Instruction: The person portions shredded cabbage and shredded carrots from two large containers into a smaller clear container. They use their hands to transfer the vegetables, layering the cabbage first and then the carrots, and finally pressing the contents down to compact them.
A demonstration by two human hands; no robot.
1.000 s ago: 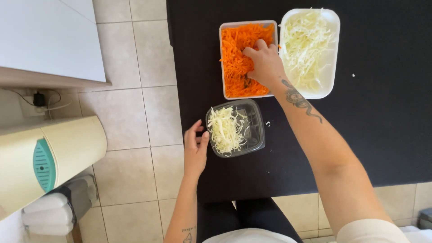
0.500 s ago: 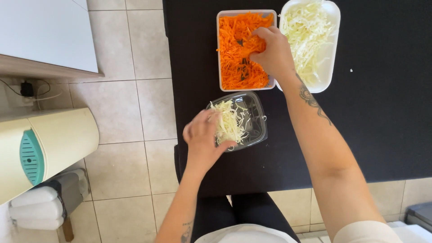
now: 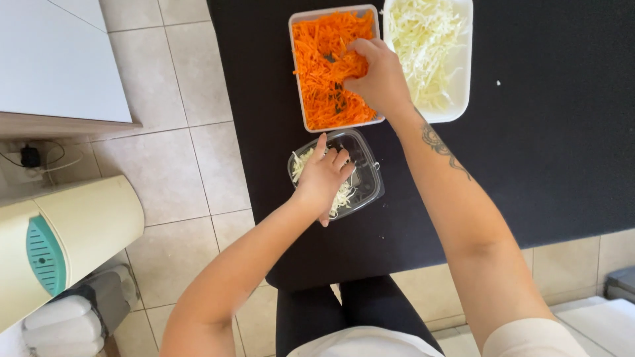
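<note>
Trays, two, white: right hand (image 3: 374, 78) clenched on carrot shreds (image 3: 324, 73); cabbage tray (image 3: 463, 59) beside. One clear container (image 3: 367, 173) beneath flat, released left hand (image 3: 324, 178).

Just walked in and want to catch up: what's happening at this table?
A person stands at a black table. Their right hand is pinching shredded carrot in a white tray, beside a second white tray of shredded cabbage. Their left hand lies flat, fingers spread, over the cabbage in a small clear plastic container nearer the body. No carrot shows in the small container.
</note>
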